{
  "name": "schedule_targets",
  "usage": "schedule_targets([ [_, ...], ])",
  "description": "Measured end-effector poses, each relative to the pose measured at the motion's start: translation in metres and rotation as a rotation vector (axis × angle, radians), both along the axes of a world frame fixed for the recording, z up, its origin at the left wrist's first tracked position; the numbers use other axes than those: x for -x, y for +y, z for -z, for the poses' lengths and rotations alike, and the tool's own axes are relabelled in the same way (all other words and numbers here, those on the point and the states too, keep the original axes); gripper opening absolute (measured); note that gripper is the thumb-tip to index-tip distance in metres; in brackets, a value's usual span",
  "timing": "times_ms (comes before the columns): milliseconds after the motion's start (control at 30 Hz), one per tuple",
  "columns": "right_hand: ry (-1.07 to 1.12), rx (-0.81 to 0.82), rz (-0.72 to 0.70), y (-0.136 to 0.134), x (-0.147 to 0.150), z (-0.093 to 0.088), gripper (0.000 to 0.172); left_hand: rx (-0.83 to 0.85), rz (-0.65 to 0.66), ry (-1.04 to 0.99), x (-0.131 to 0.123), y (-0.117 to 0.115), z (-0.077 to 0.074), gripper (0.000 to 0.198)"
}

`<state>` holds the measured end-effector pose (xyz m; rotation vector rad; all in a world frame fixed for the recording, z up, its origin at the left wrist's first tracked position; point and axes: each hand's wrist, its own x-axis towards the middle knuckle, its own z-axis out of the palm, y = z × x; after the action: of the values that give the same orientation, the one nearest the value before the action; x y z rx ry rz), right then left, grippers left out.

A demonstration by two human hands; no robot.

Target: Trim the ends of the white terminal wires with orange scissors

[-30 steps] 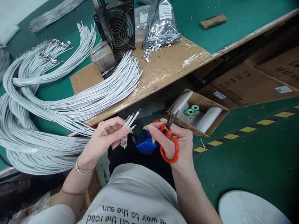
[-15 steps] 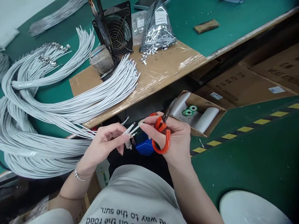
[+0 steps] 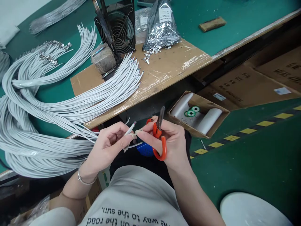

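Between thumb and fingers, my left hand (image 3: 110, 144) pinches the ends of a few white cables (image 3: 129, 128) just off the table's front edge. My right hand (image 3: 170, 138) carries orange-handled scissors (image 3: 157, 129) hooked on its fingers, the dark blades pointing up and away from the cables. Its thumb and forefinger close at the cable ends, right by my left thumb; what exactly they pinch is too small to make out. A large bundle of white cables (image 3: 94, 105) lies on the table to the left, with its cut ends on a cardboard sheet (image 3: 164, 67).
A black fan (image 3: 118, 31) stands behind a wrapped block (image 3: 103, 58). Small metal parts (image 3: 150, 53) lie by a silver bag (image 3: 162, 28). On the floor at right sits an open carton (image 3: 211, 125) with white rolls. A white stool (image 3: 251, 210) is at lower right.
My right hand has come left and closer to my left hand, its fingertips now at the cable ends. The scissors have moved with it, and their blades point more upright.
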<state>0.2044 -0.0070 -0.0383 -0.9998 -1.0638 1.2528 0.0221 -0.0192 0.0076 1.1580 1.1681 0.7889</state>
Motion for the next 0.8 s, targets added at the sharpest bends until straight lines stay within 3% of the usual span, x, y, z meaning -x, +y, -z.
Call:
schedule_targets([
  [100,0.087,0.022,0.012,0.003,-0.001,0.002,0.023,0.041,0.003,0.025,0.002,0.000,0.000,0.029],
  [200,0.193,0.083,0.141,0.008,-0.003,0.002,0.026,0.094,-0.006,0.001,0.006,0.000,0.001,0.034],
  [333,0.155,0.123,0.257,0.009,-0.007,0.004,0.030,0.151,-0.031,-0.042,0.010,0.001,0.003,0.034],
  [467,0.089,0.129,0.177,0.002,-0.005,0.008,0.028,0.221,-0.065,-0.072,0.008,0.003,0.000,0.036],
  [667,0.004,0.001,0.064,-0.003,0.000,0.001,0.005,0.209,-0.066,-0.103,0.008,0.005,-0.003,0.034],
  [800,0.021,-0.033,0.006,-0.004,0.004,-0.001,0.013,0.213,-0.058,-0.113,0.010,0.004,0.000,0.032],
])
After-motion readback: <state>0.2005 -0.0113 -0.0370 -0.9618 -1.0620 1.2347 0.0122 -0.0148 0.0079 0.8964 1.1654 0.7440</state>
